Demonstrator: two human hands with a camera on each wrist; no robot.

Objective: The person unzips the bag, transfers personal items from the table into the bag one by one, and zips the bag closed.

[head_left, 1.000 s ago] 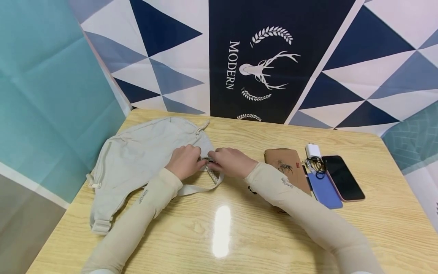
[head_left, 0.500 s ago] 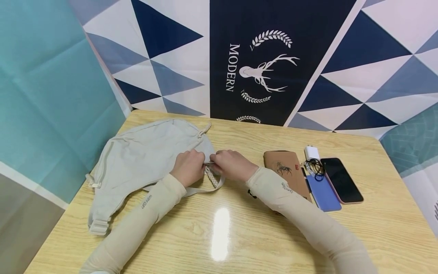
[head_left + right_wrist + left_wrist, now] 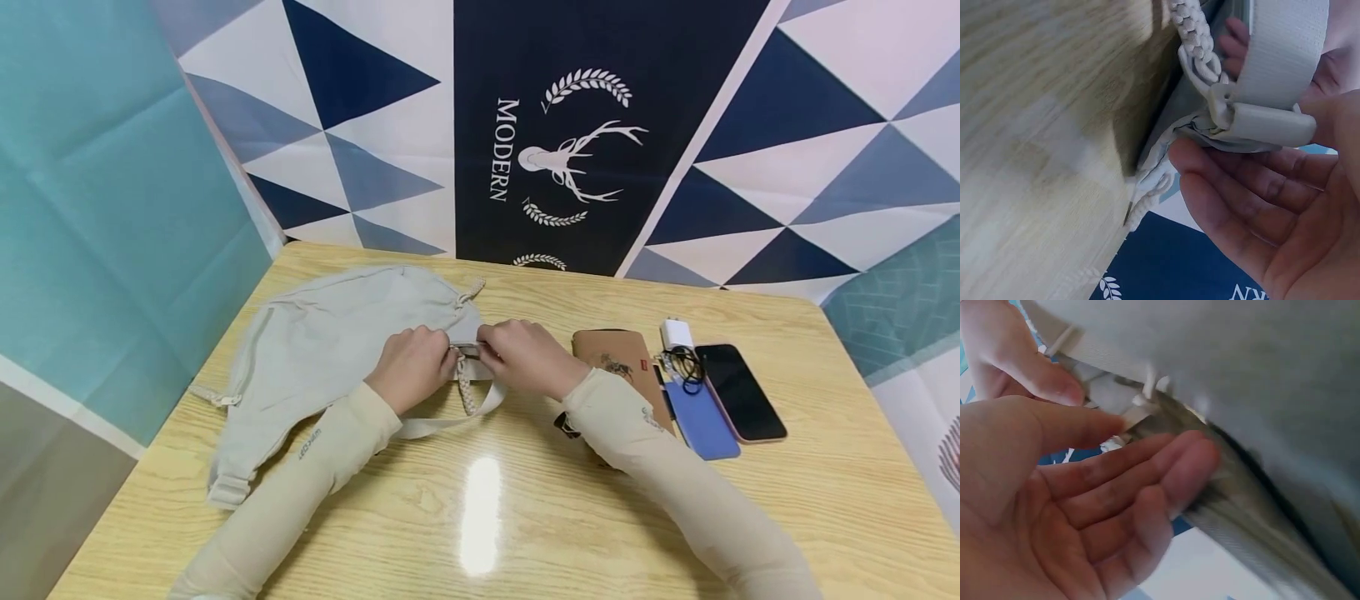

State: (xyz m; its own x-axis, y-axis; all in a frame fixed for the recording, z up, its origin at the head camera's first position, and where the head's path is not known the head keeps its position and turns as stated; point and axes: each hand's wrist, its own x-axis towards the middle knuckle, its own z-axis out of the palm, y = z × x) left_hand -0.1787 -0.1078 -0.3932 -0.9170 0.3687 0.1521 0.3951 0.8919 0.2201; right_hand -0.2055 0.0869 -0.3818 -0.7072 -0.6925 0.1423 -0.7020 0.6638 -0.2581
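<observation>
A pale grey-white cloth bag [image 3: 337,325] with a strap lies on the left of the table. At its right end, my left hand [image 3: 412,365] pinches the edge beside a zip opening. A short distance to the right, my right hand [image 3: 528,358] grips the bag's end. In the right wrist view its thumb and fingers [image 3: 1229,206] are round the cloth by a pale strap buckle [image 3: 1272,125]. A braided zip pull [image 3: 465,385] hangs between the hands. The left wrist view shows the left fingers [image 3: 1172,469] against the bag's edge; the inside is mostly hidden.
Right of the hands lie a brown zipped wallet [image 3: 617,358], a blue notebook [image 3: 703,421], a black pen [image 3: 667,392], a white charger plug [image 3: 677,333], a coiled black cable [image 3: 686,367] and a phone [image 3: 741,392]. Patterned cloth [image 3: 375,125] hangs behind the wooden table [image 3: 420,517].
The bag has shifted slightly right. My right hand has moved right, away from the left, so more of the bag's edge shows between them. The left hand keeps its hold.
</observation>
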